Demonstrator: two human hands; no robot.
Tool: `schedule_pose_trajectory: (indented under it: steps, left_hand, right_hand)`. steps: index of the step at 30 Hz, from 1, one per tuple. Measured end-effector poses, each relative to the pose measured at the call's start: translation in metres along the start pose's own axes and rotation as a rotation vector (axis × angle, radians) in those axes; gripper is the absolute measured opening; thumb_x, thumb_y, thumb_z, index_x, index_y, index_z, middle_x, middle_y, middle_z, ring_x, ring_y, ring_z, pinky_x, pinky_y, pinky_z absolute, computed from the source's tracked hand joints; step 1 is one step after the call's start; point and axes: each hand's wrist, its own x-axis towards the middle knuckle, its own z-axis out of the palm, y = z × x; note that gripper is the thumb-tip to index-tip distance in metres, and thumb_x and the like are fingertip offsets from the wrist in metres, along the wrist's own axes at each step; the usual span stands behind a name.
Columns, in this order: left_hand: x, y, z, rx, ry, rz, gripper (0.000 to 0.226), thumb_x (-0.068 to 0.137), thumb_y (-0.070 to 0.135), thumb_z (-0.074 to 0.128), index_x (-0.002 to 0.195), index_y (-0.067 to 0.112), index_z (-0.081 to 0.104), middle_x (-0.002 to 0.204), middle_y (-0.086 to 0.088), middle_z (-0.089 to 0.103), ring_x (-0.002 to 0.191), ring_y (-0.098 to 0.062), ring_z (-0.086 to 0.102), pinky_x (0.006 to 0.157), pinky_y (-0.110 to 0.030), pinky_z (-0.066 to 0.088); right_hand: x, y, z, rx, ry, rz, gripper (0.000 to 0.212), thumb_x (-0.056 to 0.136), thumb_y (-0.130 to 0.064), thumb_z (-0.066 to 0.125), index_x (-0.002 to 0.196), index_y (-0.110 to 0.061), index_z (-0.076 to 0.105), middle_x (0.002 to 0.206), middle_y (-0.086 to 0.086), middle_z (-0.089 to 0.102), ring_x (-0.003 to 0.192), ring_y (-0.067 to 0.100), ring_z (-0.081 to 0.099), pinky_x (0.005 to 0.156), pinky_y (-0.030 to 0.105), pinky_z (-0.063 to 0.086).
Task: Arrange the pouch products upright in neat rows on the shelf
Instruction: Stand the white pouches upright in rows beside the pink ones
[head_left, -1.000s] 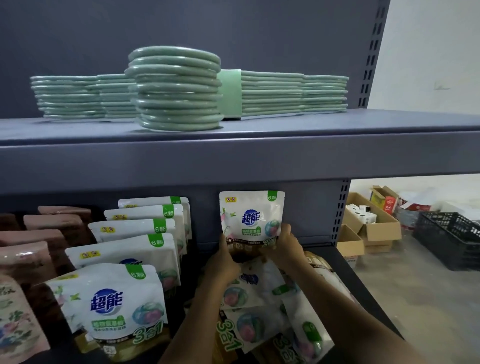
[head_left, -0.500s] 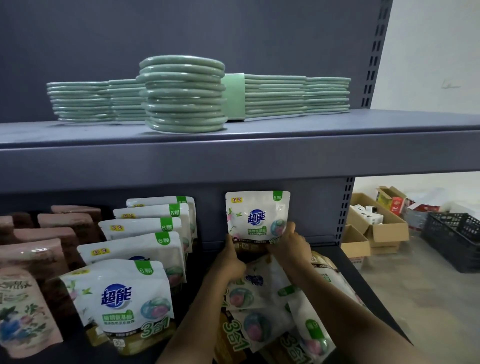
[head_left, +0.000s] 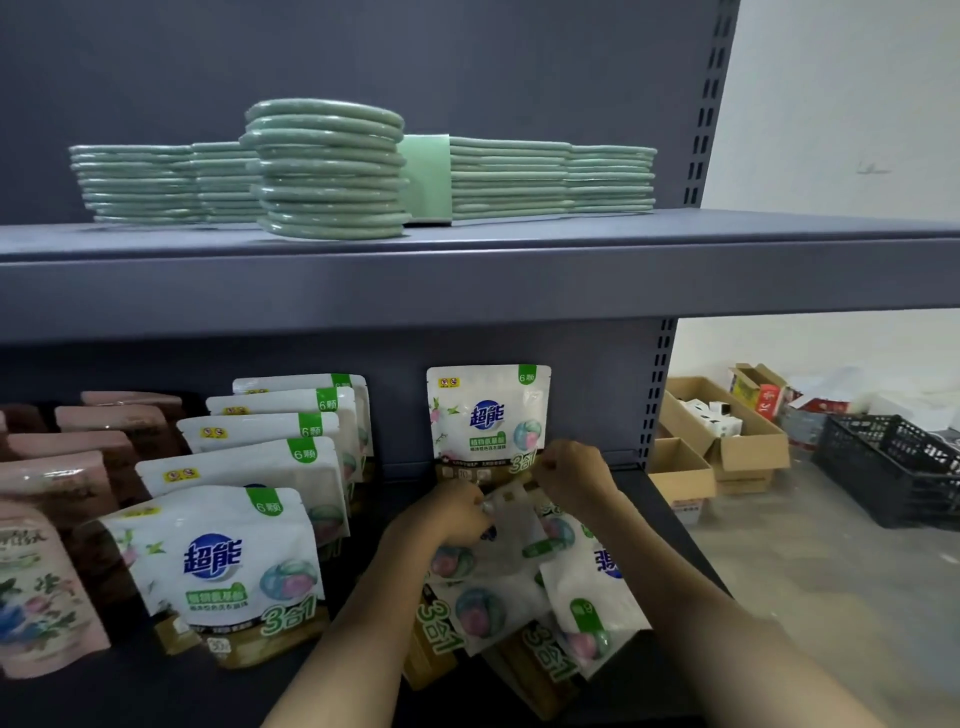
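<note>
One white laundry-pod pouch (head_left: 488, 421) stands upright alone against the shelf's back panel. Just in front of it, my left hand (head_left: 449, 517) and my right hand (head_left: 574, 475) both pinch the top edge of another white pouch (head_left: 511, 525), which is blurred and lifted off a loose pile of pouches (head_left: 524, 618) lying flat on the lower shelf (head_left: 670, 525). To the left, a row of several upright white pouches (head_left: 223, 566) runs from front to back.
Rows of pink pouches (head_left: 49, 587) stand at the far left. Stacks of green flat packs (head_left: 327, 171) fill the upper shelf (head_left: 467, 280). Right of the shelf post (head_left: 657, 395), cardboard boxes (head_left: 727, 441) and a black crate (head_left: 893, 467) sit on the floor.
Both hands let go of the upright pouch at the back panel, dropped slightly, and took hold of another pouch from the pile. The view shifted a little.
</note>
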Motion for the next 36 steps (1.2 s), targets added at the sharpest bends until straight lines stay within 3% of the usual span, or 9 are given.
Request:
schedule_pose_trajectory:
  steps: [4, 7, 9, 12, 17, 20, 24, 28, 36]
  left_hand:
    - [-0.011, 0.0, 0.002, -0.056, 0.067, 0.03, 0.028, 0.09, 0.017, 0.046, 0.114, 0.011, 0.058, 0.116, -0.007, 0.058, 0.103, -0.021, 0.055, 0.079, -0.026, 0.044]
    - [-0.023, -0.001, 0.001, -0.103, 0.119, 0.029, 0.039, 0.09, 0.016, 0.044, 0.129, 0.016, 0.05, 0.134, -0.007, 0.05, 0.12, -0.022, 0.05, 0.094, -0.028, 0.041]
    - [-0.029, -0.004, 0.001, -0.131, 0.127, 0.026, 0.044, 0.09, 0.014, 0.042, 0.134, 0.018, 0.045, 0.139, -0.006, 0.045, 0.125, -0.021, 0.046, 0.097, -0.028, 0.039]
    - [-0.036, -0.01, -0.002, -0.197, 0.142, 0.032, 0.05, 0.088, 0.014, 0.046, 0.137, 0.02, 0.04, 0.141, -0.005, 0.043, 0.124, -0.021, 0.046, 0.094, -0.026, 0.04]
    - [-0.038, -0.023, -0.017, -0.405, 0.323, 0.067, 0.067, 0.087, 0.037, 0.057, 0.144, 0.026, 0.023, 0.14, 0.005, 0.039, 0.126, -0.02, 0.044, 0.09, -0.023, 0.037]
    - [-0.035, -0.03, -0.024, -0.582, 0.431, 0.085, 0.082, 0.08, 0.042, 0.064, 0.146, 0.022, 0.019, 0.145, 0.001, 0.038, 0.131, -0.019, 0.041, 0.102, -0.027, 0.034]
    - [-0.039, -0.027, -0.028, -0.68, 0.349, 0.149, 0.059, 0.078, 0.035, 0.069, 0.131, 0.023, 0.047, 0.127, 0.005, 0.058, 0.113, -0.013, 0.056, 0.09, -0.023, 0.042]
    - [-0.038, -0.029, -0.029, -0.762, 0.293, 0.179, 0.011, 0.081, 0.025, 0.066, 0.092, 0.025, 0.066, 0.099, 0.0, 0.072, 0.093, -0.018, 0.067, 0.095, -0.04, 0.049]
    - [-0.034, -0.029, -0.027, -1.023, 0.343, 0.19, 0.006, 0.085, 0.011, 0.061, 0.085, 0.015, 0.065, 0.08, -0.003, 0.071, 0.077, -0.02, 0.065, 0.078, -0.035, 0.052]
  right_hand:
    - [-0.027, -0.004, 0.0, -0.047, -0.104, 0.068, 0.047, 0.085, -0.04, 0.059, 0.112, -0.001, 0.054, 0.107, 0.014, 0.064, 0.102, 0.032, 0.062, 0.07, 0.031, 0.044]
    - [-0.04, -0.012, -0.002, -0.053, -0.416, 0.158, 0.037, 0.083, -0.038, 0.066, 0.095, -0.004, 0.059, 0.077, 0.006, 0.061, 0.075, 0.023, 0.067, 0.066, 0.028, 0.055]
    - [-0.04, -0.013, -0.001, -0.019, -0.49, 0.155, 0.037, 0.08, -0.03, 0.071, 0.102, -0.002, 0.061, 0.086, 0.009, 0.063, 0.078, 0.022, 0.067, 0.073, 0.03, 0.057]
    - [-0.037, -0.013, -0.006, 0.137, -0.467, 0.139, 0.026, 0.081, -0.019, 0.071, 0.097, 0.0, 0.062, 0.088, 0.012, 0.064, 0.079, 0.023, 0.066, 0.066, 0.023, 0.057]
    - [-0.027, -0.009, -0.033, 0.365, -0.232, -0.05, 0.032, 0.081, -0.003, 0.061, 0.113, -0.007, 0.062, 0.111, 0.016, 0.065, 0.089, 0.031, 0.066, 0.07, 0.037, 0.057]
    - [-0.027, -0.006, -0.054, 0.652, -0.152, -0.2, 0.019, 0.082, 0.001, 0.059, 0.093, -0.013, 0.067, 0.102, 0.022, 0.068, 0.092, 0.039, 0.066, 0.081, 0.043, 0.052]
    - [-0.033, -0.006, -0.075, 0.854, -0.213, -0.303, 0.018, 0.09, 0.002, 0.053, 0.099, -0.008, 0.065, 0.092, 0.01, 0.071, 0.078, 0.021, 0.069, 0.068, 0.029, 0.057]
    - [-0.03, -0.002, -0.076, 0.876, -0.169, -0.284, 0.018, 0.091, -0.002, 0.055, 0.106, -0.003, 0.063, 0.097, 0.012, 0.071, 0.084, 0.026, 0.07, 0.07, 0.031, 0.059]
    - [-0.031, -0.002, -0.064, 1.125, -0.006, -0.08, 0.018, 0.089, -0.008, 0.06, 0.106, -0.007, 0.059, 0.092, 0.008, 0.066, 0.076, 0.021, 0.066, 0.063, 0.028, 0.057]
